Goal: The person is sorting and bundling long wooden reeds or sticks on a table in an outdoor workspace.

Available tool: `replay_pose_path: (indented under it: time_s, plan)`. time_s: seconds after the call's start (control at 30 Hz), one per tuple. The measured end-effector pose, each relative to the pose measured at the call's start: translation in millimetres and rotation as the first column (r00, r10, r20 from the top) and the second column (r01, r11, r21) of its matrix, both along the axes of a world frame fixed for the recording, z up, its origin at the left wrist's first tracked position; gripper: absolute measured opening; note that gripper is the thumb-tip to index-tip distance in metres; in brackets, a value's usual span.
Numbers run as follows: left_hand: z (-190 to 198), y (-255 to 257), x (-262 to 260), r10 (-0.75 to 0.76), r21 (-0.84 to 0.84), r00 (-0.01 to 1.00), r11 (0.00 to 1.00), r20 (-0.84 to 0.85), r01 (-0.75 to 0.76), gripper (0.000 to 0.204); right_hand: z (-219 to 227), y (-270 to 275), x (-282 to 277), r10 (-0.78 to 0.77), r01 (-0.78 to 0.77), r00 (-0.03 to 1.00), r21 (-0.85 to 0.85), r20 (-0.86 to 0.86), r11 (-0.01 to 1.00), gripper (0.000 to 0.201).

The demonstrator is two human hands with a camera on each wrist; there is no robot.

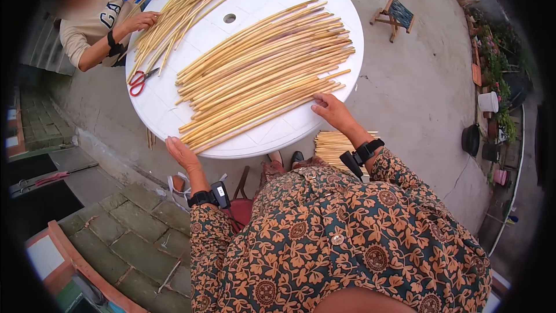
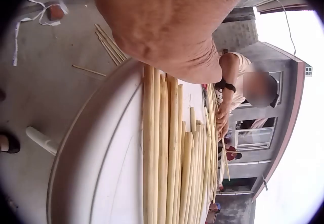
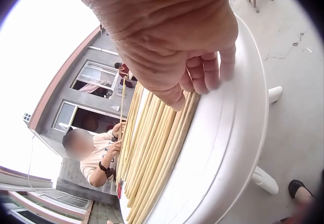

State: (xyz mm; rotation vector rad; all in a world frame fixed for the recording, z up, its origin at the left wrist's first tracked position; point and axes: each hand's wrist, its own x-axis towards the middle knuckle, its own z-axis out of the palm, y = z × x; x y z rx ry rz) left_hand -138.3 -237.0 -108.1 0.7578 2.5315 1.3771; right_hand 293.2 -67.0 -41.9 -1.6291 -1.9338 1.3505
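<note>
Long, peeled straw-coloured sticks [image 1: 260, 64] lie side by side in a broad layer on a round white table [image 1: 260, 144]. My left hand [image 1: 183, 152] is at the left ends of the nearest sticks, its fingers extended along the table edge. In the left wrist view, the palm and wrist hide its fingertips. At the opposite ends, my right hand [image 1: 336, 112] touches the front sticks. The right wrist view shows its fingers [image 3: 198, 77] loosely bent, with the thumb beside the outermost stick and nothing gripped.
Across the table, another person [image 1: 95, 20] handles a looser pile of sticks [image 1: 179, 14]. Red-handled scissors [image 1: 138, 83] lie near the left rim. More sticks [image 1: 330, 149] are low down beside my right forearm. A folding stool [image 1: 397, 14] stands on the concrete beyond.
</note>
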Motion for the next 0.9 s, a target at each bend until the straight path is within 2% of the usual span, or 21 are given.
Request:
replay_pose_path:
  time_s: [0.13,0.23,0.3,0.37,0.47,0.6,0.63,0.67,0.73,0.8,0.87,0.9]
  plan:
    - [37.1,13.9,84.0,-0.055,-0.098,0.998,0.994,-0.004,0.054,0.056,-10.7,8.6,20.8,-0.078,0.073,0.996,0.097,0.041,0.993,0.045]
    - [33.6,27.8,133.1,-0.065,0.042,0.987,0.997,0.147,0.059,0.058,-14.1,15.2,39.3,-0.143,0.128,0.987,0.179,0.072,0.975,0.043]
    - [37.6,33.2,151.7,-0.123,0.054,0.978,0.992,0.167,0.116,0.060,-14.4,20.4,48.0,-0.187,0.172,0.981,0.205,0.055,0.963,0.041]
    - [50.4,33.3,151.1,-0.163,0.084,0.973,0.985,0.164,0.151,0.063,-13.1,27.0,50.6,-0.238,0.234,0.971,0.194,0.000,0.953,0.038]
    - [62.0,27.2,129.0,-0.039,0.065,0.999,0.997,0.020,0.038,0.063,-3.6,36.3,61.7,-0.379,0.377,0.925,0.134,-0.008,0.917,0.038]
    - [61.5,27.3,92.8,0.116,0.003,0.988,0.993,-0.106,-0.116,0.062,3.0,57.2,81.0,-0.535,0.476,0.844,0.513,-0.039,0.715,0.050]
    - [65.1,34.3,93.6,0.120,0.020,0.991,0.993,-0.058,-0.119,0.062,-2.2,69.5,87.1,-0.554,0.480,0.830,0.581,-0.060,0.657,0.053]
    - [62.1,42.7,95.8,0.079,0.019,0.996,0.997,-0.047,-0.079,0.062,-8.7,81.4,91.0,-0.572,0.481,0.816,0.645,-0.082,0.594,0.057]
    - [55.8,51.8,103.9,-0.002,0.003,1.000,1.000,-0.024,0.002,0.062,-20.9,88.0,94.9,-0.612,0.479,0.791,0.628,-0.007,0.613,0.060]
    - [39.7,53.2,122.3,-0.082,0.085,0.996,0.993,0.024,0.080,0.059,-33.0,85.5,102.2,-0.642,0.482,0.765,0.616,0.051,0.623,0.059]
    - [39.0,50.4,129.5,-0.142,0.123,0.988,0.983,0.053,0.134,0.056,-34.9,81.6,97.6,-0.663,0.465,0.743,0.641,0.093,0.611,0.059]
    - [43.6,46.2,128.0,-0.145,0.139,0.981,0.982,0.130,0.127,0.056,-33.7,79.2,95.6,-0.673,0.455,0.731,0.653,0.115,0.605,0.059]
